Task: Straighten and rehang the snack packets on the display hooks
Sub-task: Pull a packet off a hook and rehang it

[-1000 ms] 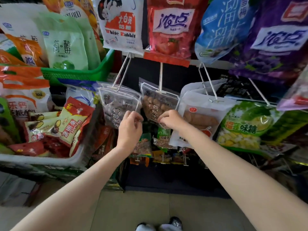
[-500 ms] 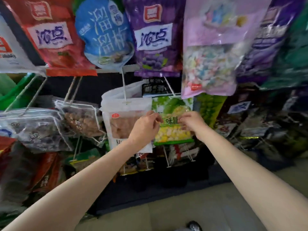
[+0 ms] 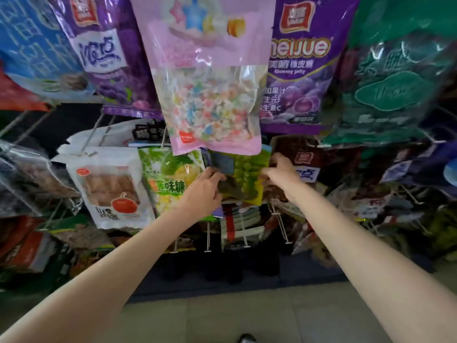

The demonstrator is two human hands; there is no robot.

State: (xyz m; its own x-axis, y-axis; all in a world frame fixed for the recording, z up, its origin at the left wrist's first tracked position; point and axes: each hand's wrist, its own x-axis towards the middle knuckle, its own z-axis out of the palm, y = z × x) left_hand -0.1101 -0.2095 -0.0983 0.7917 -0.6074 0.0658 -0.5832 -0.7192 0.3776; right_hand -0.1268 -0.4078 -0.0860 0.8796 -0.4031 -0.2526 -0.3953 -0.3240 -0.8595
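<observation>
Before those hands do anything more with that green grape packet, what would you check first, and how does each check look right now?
1. Left hand holds the green grape packet at its left edge: ok.
2. Right hand holds its right edge: ok.
3. Packet hangs straight: not ok, it looks tilted.
4. Packet's hole sits on a hook: cannot tell, the pink candy bag covers its top.
5. Neighbouring corn candy packet kept apart: not ok, the left hand overlaps it.
</observation>
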